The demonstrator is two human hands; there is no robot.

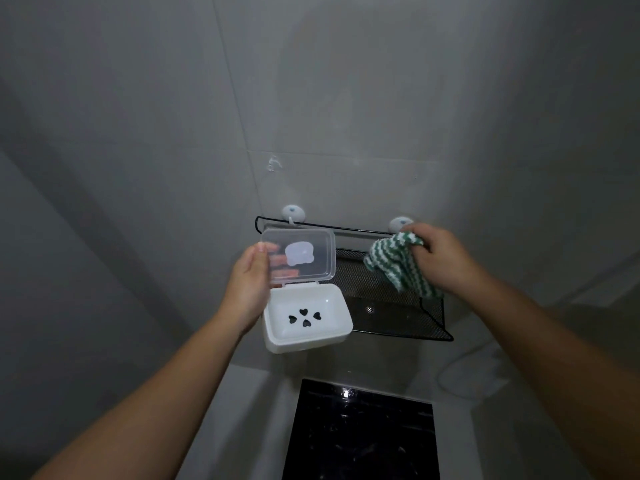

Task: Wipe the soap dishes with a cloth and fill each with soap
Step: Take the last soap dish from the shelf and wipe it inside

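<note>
Left hand (250, 285) grips the clear hinged lid (298, 254) of the white soap dish (306, 318), held in the air at the black mesh shelf's (398, 317) left end; dish long axis left-right, cavity facing up, lid raised. Right hand (440, 261) clutches a bunched green-striped cloth (398, 265) over the shelf's right end.

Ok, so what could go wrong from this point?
1. The left hand seems to grip only the clear lid, and the white soap dish hangs below from the hinge. Wiping pressure could strain the hinge or make the dish fall.
2. The striped cloth dangles from the right hand over the black mesh shelf and might snag on its wire rim.
</note>
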